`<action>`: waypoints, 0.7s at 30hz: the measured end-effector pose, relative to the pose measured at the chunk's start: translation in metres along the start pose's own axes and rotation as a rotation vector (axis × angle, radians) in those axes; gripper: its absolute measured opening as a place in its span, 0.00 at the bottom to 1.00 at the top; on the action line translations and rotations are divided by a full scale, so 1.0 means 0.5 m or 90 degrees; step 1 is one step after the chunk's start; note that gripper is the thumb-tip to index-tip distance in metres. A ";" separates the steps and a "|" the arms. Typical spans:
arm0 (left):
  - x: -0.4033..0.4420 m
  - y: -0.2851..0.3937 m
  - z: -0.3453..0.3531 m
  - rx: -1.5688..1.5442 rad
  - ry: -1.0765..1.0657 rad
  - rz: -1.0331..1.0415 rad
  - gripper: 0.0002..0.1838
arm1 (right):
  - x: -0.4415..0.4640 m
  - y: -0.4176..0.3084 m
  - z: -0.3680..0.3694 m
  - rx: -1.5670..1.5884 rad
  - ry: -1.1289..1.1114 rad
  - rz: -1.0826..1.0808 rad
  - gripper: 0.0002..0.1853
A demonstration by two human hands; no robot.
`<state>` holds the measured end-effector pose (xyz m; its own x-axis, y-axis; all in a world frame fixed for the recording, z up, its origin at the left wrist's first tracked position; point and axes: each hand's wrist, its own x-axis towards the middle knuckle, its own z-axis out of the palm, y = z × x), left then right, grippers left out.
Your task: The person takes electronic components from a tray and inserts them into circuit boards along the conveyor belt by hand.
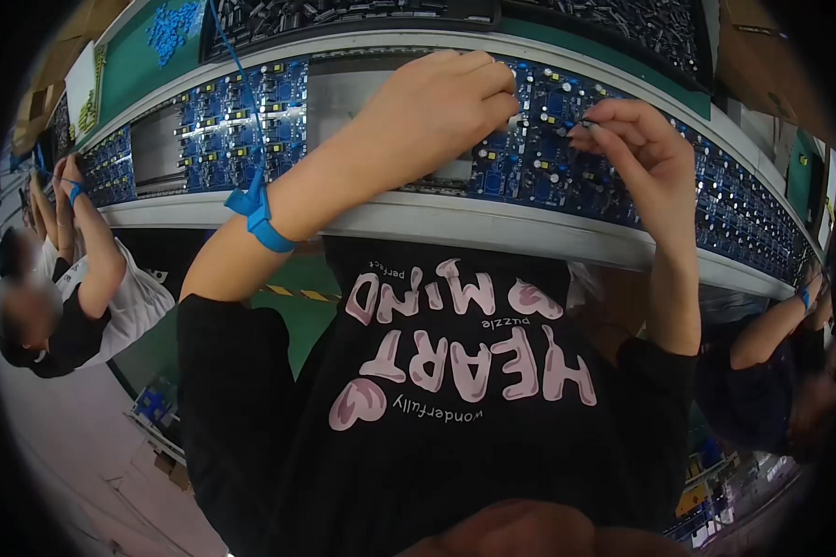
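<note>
One pink-lettered black shirt (492,446) comes nearest, well on the near side of the blue board panel (541,167). Between shirt and panel runs the pale near rail (418,213), along the panel's near edge. A blue wrist strap (262,223) circles the left wrist, left of the panel, and a thin blue cord (236,58) rises past it.

The right hand (658,148) is over the right part of the panel, thumb and forefinger pinching a small dark part (586,124) just above the board surface. The left hand (450,107) reaches over the panel's left edge, back upward and fingers curled; its fingertips are hidden, so I cannot tell whether they grip anything.

Left of the panel, past a stretch of grey metal bed (339,88), lies another group of boards (223,130); further boards (752,195) continue to the right of it.

Beyond the panel comes the far rail (381,44), then a dark tray (418,25) of small black parts, with more black parts (650,28) beyond the panel to the right. Loose blue pieces (170,32) lie on a green counter (125,70), far left of the panel. Well apart from the panel, one co-worker (102,265) is at the left and another (766,339) at the right.
</note>
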<state>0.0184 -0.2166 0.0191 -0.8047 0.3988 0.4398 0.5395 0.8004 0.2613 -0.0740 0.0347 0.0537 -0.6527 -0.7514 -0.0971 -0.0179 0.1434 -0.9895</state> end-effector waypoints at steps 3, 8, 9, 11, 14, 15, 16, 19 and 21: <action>0.004 -0.002 -0.007 -0.002 -0.030 -0.009 0.11 | -0.002 -0.002 0.010 0.005 0.020 -0.001 0.10; 0.020 -0.084 -0.059 0.094 0.123 0.007 0.08 | -0.014 -0.012 0.025 -0.088 0.029 0.041 0.07; 0.018 -0.119 -0.048 0.072 0.124 -0.007 0.08 | -0.015 -0.017 0.031 -0.091 0.027 0.044 0.07; 0.016 -0.171 -0.030 0.031 0.126 -0.033 0.08 | -0.011 -0.028 0.048 -0.317 -0.013 -0.026 0.05; -0.004 -0.184 -0.036 -0.031 0.125 -0.069 0.08 | -0.006 -0.030 0.075 -0.391 -0.037 -0.043 0.04; -0.007 -0.186 -0.031 -0.053 0.124 -0.081 0.08 | -0.005 -0.026 0.081 -0.392 -0.038 -0.040 0.04; -0.006 -0.193 -0.024 -0.075 0.124 -0.094 0.08 | -0.003 -0.018 0.085 -0.433 -0.043 -0.068 0.04; 0.001 -0.216 -0.002 -0.139 0.125 -0.133 0.09 | 0.001 -0.014 0.090 -0.491 -0.052 -0.091 0.04; -0.015 -0.210 -0.008 -0.182 0.122 -0.160 0.09 | 0.002 -0.012 0.092 -0.505 -0.054 -0.086 0.03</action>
<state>-0.0314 -0.3053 -0.0083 -0.8739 0.0955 0.4767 0.4012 0.6955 0.5961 -0.0396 0.0033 0.0548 -0.5474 -0.8366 -0.0212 -0.6453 0.4380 -0.6258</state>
